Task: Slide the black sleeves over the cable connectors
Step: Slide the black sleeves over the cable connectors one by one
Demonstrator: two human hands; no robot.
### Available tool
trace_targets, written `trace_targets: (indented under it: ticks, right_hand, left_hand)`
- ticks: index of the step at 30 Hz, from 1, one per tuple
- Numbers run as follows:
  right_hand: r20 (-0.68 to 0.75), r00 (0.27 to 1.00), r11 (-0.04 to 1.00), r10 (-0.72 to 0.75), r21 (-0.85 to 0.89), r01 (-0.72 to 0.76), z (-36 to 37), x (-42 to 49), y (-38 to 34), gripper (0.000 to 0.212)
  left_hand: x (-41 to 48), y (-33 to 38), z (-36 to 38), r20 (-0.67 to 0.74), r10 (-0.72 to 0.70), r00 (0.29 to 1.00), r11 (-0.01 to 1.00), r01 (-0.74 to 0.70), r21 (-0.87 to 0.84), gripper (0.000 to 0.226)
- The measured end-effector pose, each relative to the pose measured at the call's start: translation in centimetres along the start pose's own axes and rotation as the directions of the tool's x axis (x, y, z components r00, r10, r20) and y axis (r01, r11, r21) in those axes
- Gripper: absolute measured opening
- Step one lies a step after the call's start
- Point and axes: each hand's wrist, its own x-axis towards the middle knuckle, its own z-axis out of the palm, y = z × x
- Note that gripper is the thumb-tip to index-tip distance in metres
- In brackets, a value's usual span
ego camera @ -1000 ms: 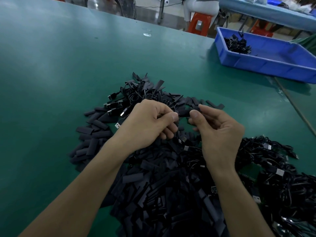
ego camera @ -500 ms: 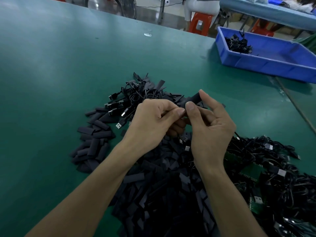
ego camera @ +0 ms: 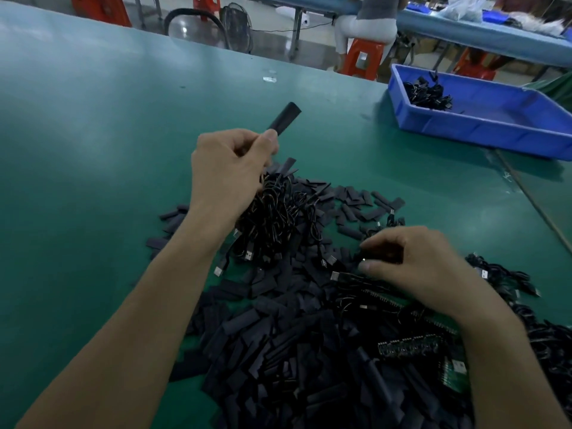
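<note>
A person's left hand [ego camera: 229, 168] is raised above a green tabletop [ego camera: 93, 134]. Its thumb and forefinger pinch the lower end of one flat black tubular sleeve [ego camera: 284, 117], which points up and away. A bundle of thin black cables [ego camera: 272, 218] with bare silver connectors hangs from the same fist. Whether a connector sits inside the held sleeve cannot be told.

The right hand [ego camera: 411, 264] is low on the heap, fingers [ego camera: 371, 267] curled and seemingly pinching a small dark piece; blur hides what it is.

A large heap of loose black sleeves [ego camera: 294, 351] covers the tabletop near the person. A blue plastic tray [ego camera: 483, 131] well apart holds a small clump of cables [ego camera: 428, 94]. Judging by this, most of the work remains.
</note>
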Motion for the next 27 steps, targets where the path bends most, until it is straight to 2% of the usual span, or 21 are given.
trace_targets:
  ticks: [2,5,8,11,15,18,22,25,27]
  right_hand:
    - [0.125,0.992,0.996,0.018,-0.094,-0.006,0.0,-0.2,-0.2,0.048]
    - [0.174,0.984,0.963,0.046,-0.269,0.003,0.5,-0.4,-0.5,0.054]
    - [0.088,0.996,0.959,0.035,-0.282,-0.009,1.1,-0.5,-0.1,0.043]
    - [-0.038,0.999,0.97,-0.017,-0.245,0.007,1.1,-0.8,0.5,0.031]
    - [0.006,1.0,0.939,-0.018,-0.344,0.018,0.7,-1.0,0.5,0.026]
    - [-0.054,0.998,0.974,-0.03,-0.227,0.017,0.9,-0.9,0.3,0.013]
    - [-0.277,0.956,0.995,-0.096,-0.06,0.082,1.0,-0.1,0.2,0.007]
    - [-0.461,0.881,0.993,-0.103,0.006,0.119,0.5,0.3,-0.3,0.006]
    - [-0.537,0.839,0.982,-0.091,0.09,0.164,0.1,0.4,-0.4,0.007]
  left_hand:
    - [1.4,-0.3,0.7,-0.036,0.023,0.999,0.986,-0.017,0.163,0.026]
    - [2.9,-1.1,1.7,-0.076,-0.002,0.997,0.951,0.025,0.309,0.028]
    - [3.8,-2.3,2.4,-0.109,-0.078,0.991,0.89,0.119,0.441,0.03]
    - [4.3,-3.4,2.5,-0.078,-0.208,0.975,0.821,0.217,0.529,0.024]
    - [4.4,-3.9,3.3,-0.075,-0.234,0.969,0.793,0.234,0.563,0.019]
    - [4.3,-3.9,3.6,-0.083,-0.23,0.97,0.818,0.239,0.523,0.012]
    - [3.9,-3.4,3.4,-0.072,-0.118,0.99,0.885,0.138,0.444,0.021]
    - [2.7,-2.1,3.1,-0.091,0.077,0.993,0.917,-0.035,0.398,0.023]
    - [1.2,-1.0,3.1,-0.051,0.221,0.974,0.912,-0.188,0.365,0.019]
